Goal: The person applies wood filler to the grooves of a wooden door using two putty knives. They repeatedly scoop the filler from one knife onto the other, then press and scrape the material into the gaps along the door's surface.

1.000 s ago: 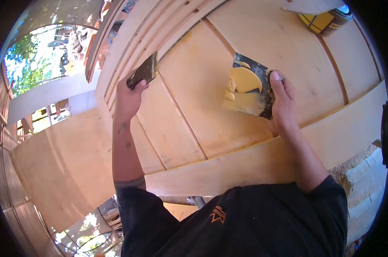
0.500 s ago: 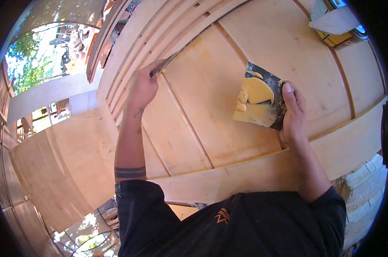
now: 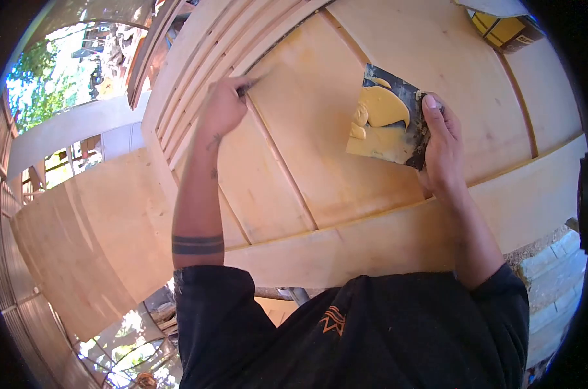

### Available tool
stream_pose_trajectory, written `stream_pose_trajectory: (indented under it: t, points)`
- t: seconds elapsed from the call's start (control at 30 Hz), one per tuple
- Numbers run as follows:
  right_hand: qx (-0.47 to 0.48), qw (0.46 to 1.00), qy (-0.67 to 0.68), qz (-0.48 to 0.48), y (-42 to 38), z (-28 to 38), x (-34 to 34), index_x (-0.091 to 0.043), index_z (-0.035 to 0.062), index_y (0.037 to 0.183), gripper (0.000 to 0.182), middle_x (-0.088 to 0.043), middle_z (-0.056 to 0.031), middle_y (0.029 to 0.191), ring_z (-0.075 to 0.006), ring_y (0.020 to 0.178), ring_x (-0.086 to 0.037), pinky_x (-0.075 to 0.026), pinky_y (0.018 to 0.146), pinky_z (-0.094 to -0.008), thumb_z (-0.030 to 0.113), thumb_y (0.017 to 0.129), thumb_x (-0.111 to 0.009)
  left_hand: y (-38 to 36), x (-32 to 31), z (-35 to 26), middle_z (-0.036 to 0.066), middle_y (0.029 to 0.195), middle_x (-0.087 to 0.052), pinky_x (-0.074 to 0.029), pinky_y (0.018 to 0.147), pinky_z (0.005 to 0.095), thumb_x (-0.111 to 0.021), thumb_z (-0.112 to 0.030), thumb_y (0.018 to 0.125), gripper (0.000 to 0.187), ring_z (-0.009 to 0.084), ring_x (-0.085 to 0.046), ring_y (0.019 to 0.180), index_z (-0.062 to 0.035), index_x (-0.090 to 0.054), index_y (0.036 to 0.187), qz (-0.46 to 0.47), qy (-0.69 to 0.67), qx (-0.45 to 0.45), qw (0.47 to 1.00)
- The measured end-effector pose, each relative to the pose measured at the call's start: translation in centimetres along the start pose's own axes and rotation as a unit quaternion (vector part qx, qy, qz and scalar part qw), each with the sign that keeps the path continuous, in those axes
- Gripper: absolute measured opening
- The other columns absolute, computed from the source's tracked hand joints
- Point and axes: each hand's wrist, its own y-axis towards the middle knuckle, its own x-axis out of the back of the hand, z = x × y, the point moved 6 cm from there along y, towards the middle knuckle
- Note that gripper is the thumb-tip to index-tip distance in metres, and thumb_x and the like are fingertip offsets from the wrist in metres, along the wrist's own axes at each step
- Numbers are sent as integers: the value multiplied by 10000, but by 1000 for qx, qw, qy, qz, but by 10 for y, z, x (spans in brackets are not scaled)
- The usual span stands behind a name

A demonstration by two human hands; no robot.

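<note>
A big light brown wood panel (image 3: 346, 188) fills the middle. Thin brown lines (image 3: 519, 107) run across it and split it into wide parts, and there are faint yellow smears near the top. A long flat board (image 3: 385, 249) goes along the side by the person's black shirt (image 3: 372, 337), and a row of wood slats (image 3: 200, 91) sits on the left.

The right hand (image 3: 443, 139) grips the edge of a dark square plate (image 3: 418, 139) above the panel. A thick yellow blob (image 3: 385, 107) sits on it (it looks a bit like custard). The left hand (image 3: 228, 104) is closed around a small dark tool (image 3: 244, 89), near the slats; its end is too blurry to tell if it touches the wood.

A yellow and dark can (image 3: 509, 31) stands at the top right. Over on the left are a plywood sheet (image 3: 93, 240) and bright green leaves (image 3: 31, 97) outside. Pale blocks (image 3: 556, 285) lie low on the right.
</note>
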Motion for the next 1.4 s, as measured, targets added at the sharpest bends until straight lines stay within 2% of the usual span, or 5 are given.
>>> stream_pose_trajectory:
  t: [0.6, 1.1, 1.2, 1.27, 1.4]
  points:
    - [-1, 997, 68, -21, -1, -5, 7, -544, -2, 974, 264, -600, -52, 838, -121, 726, -589, -504, 684, -275, 242, 940, -448, -172, -76, -90, 181, 1026, -593, -473, 835, 363, -554, 141, 567, 548, 350, -570, 950, -44, -602, 1080, -97, -20, 2, 995]
    - [-13, 999, 43, -26, -3, -1, 9, -535, -3, 977, 253, -599, -65, 848, -140, 720, -597, -516, 672, -289, 226, 941, -436, -223, -54, -111, 194, 1069, -586, -453, 870, 407, -506, 100, 680, 509, 304, -573, 1006, -26, -537, 1172, 66, -140, 10, 988]
    - [-28, 998, 51, -34, -4, -1, 7, -542, -5, 983, 271, -601, -66, 851, -142, 717, -596, -514, 674, -289, 240, 940, -435, -190, -12, -59, 117, 961, -639, -514, 792, 333, -528, -20, 854, 275, 141, -601, 888, 26, -551, 1124, -80, -380, 192, 901]
    - [-47, 996, 62, -31, -3, -5, 8, -544, -8, 994, 289, -603, -69, 860, -144, 731, -598, -513, 684, -290, 253, 939, -435, -157, 8, -56, 129, 1048, -598, -526, 830, 466, -521, 10, 840, 355, 247, -604, 950, 12, -483, 1193, -146, -588, 152, 781]
    - [-55, 998, 40, -18, -8, -9, 6, -539, -15, 1011, 314, -607, -79, 881, -147, 759, -603, -511, 706, -292, 268, 945, -420, -133, 0, -53, 148, 1112, -564, -520, 828, 484, -518, 5, 839, 417, 278, -589, 995, 4, -421, 1244, -124, -682, 109, 712]
